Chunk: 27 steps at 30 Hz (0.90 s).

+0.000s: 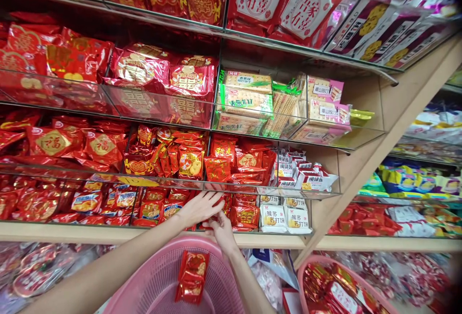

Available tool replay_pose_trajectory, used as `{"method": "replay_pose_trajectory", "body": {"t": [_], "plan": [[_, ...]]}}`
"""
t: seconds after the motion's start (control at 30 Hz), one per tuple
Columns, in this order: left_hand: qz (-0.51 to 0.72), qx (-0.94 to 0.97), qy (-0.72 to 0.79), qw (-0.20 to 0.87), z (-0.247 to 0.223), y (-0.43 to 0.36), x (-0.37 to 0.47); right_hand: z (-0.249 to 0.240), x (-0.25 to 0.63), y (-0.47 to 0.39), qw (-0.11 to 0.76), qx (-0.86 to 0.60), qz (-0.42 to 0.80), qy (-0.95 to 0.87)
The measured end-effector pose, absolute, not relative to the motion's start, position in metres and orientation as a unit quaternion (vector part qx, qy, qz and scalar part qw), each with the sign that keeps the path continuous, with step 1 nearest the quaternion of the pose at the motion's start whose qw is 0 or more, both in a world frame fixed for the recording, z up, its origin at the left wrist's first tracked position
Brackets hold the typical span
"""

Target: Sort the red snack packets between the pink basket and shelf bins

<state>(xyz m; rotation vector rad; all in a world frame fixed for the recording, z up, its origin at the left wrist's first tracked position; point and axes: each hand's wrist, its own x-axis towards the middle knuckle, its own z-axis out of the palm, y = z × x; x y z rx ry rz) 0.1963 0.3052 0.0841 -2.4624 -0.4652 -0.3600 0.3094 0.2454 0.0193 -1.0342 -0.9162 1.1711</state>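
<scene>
My left hand [202, 207] reaches over the red snack packets in the bottom shelf compartment, its fingers stretched out to the right. Close beside and below it, my right hand [219, 230] is bent at the compartment's front edge, fingers curled; what they hold, if anything, is hidden. Beneath both forearms stands a pink plastic basket [144, 275] with red snack packets [193, 275] lying inside. Red packets [245, 210] fill the space right of my hands, and more red packets [151, 208] lie to their left.
White cracker packs [285, 215] sit at the right end of the bottom shelf. Glass dividers and a slanted wooden panel [390, 131] bound the shelves. A second pink basket [303, 275] holds red packets at the lower right. A yellow tag [135, 180] hangs on a shelf front.
</scene>
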Motion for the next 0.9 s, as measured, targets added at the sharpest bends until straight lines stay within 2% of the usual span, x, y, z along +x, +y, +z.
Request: {"method": "replay_pose_trajectory", "body": {"t": [0.27,0.4,0.67,0.77,0.9], "plan": [[-0.172,-0.931,-0.149,0.285,0.068,0.258,0.177,0.029,0.309,0.193,0.669,-0.333,0.581,-0.322],[-0.178,-0.936,-0.216,0.214,0.053,0.221,0.168,0.027,0.303,0.164,0.671,-0.268,0.649,-0.237],[-0.176,-0.950,-0.250,0.057,0.042,0.182,0.146,0.008,0.280,0.154,0.672,-0.291,0.658,-0.176],[-0.245,-0.925,-0.284,-0.053,0.035,0.173,0.140,0.008,0.275,0.152,0.675,-0.298,0.654,-0.165],[-0.460,-0.674,-0.458,-0.352,0.023,0.161,0.140,0.013,0.271,0.146,0.662,-0.327,0.656,-0.155]]}}
